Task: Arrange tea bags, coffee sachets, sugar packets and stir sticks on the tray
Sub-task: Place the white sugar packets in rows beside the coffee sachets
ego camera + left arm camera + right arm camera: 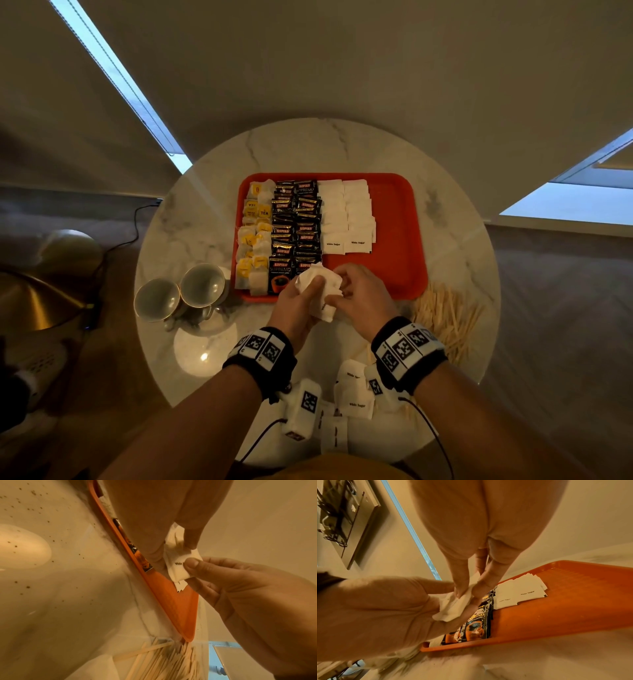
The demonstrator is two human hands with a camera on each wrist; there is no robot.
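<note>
Head view: both hands, left hand [297, 301] & right hand [359, 294], pinch small white paper sugar packets [320, 287]; light, floppy, tearable; prob. best held by edges.

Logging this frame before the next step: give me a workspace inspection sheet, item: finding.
Surface: round marble table.
Job's things: orange tray holds columns of tea bags, coffee sachets and sugar packets; stir sticks piled off the tray; loose sugar packets near the table's front edge.
Clutter: two cups.
Grippers: left hand and right hand both hold a bunch of sugar packets.
Cables: black cable on the floor.
Surroundings: window blinds.
</note>
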